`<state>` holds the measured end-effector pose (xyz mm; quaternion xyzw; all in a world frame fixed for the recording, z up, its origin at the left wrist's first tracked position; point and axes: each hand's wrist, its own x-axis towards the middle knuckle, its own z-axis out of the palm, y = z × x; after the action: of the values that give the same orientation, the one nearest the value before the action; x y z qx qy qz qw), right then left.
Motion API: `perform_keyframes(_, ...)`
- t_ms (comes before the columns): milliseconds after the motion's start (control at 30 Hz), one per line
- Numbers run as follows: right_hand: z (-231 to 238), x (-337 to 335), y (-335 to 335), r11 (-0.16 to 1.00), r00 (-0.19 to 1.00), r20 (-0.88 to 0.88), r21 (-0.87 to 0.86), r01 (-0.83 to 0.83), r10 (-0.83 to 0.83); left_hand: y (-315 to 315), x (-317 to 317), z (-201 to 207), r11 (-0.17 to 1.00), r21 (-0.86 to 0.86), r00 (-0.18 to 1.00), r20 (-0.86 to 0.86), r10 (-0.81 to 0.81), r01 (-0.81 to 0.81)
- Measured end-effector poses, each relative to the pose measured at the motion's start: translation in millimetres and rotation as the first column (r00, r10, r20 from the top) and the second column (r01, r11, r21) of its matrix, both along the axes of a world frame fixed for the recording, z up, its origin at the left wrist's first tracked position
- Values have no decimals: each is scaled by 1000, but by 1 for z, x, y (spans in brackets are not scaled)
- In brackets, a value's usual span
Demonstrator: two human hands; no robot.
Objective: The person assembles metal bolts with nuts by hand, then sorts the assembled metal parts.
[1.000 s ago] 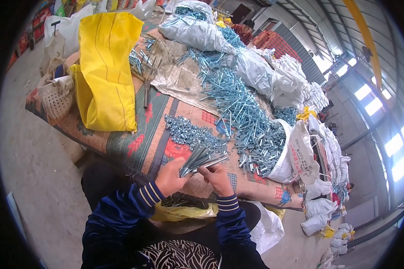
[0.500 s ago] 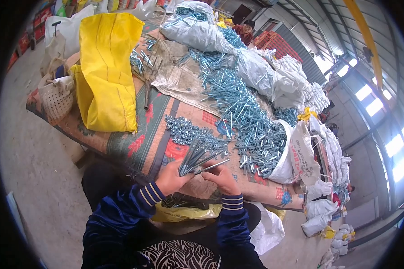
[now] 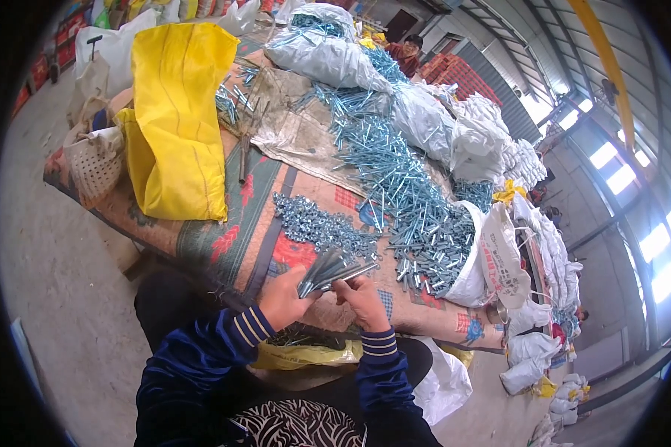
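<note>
My left hand is closed around a bundle of grey metal rods that fan upward and are slightly blurred. Beside it, my right hand pinches a shiny metal piece that points right, against the bundle's edge; whether it is a rod or a tube sleeve I cannot tell. Just beyond both hands lies a heap of small metal nuts. Farther right, short metal tubes spill from a white woven sack. Long bluish threaded rods are piled behind them.
A patterned carpet covers the work surface. The upright yellow sack stands at the left, near a dark metal bar. White sacks line the far side, where another person is. A yellow bag lies below my hands.
The long thin rod jutting right between my hands no longer shows there; a shorter, thicker-looking piece does. My right hand has shifted slightly left, and the bundle has tilted right.
</note>
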<state>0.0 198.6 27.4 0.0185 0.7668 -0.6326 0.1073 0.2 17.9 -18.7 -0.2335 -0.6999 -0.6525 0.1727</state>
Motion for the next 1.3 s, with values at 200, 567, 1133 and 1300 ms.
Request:
perform_keyframes(200,10,-1,12,982,992,-110,-184,47,-68,-14,-5,2,904,374,667,622,-409,206)
perform_keyframes(567,7,0,2,971,981,-180,-240,23,-67,-20,-7,7,733,638,291,673,-680,236)
perform_keyframes(1133,-8,-11,13,974,990,89,-194,121,-105,-11,5,17,1000,-3,978,206,12,-12)
perform_keyframes(1300,6,-1,-12,972,989,-115,-223,70,-98,-14,2,8,998,69,967,252,-18,1)
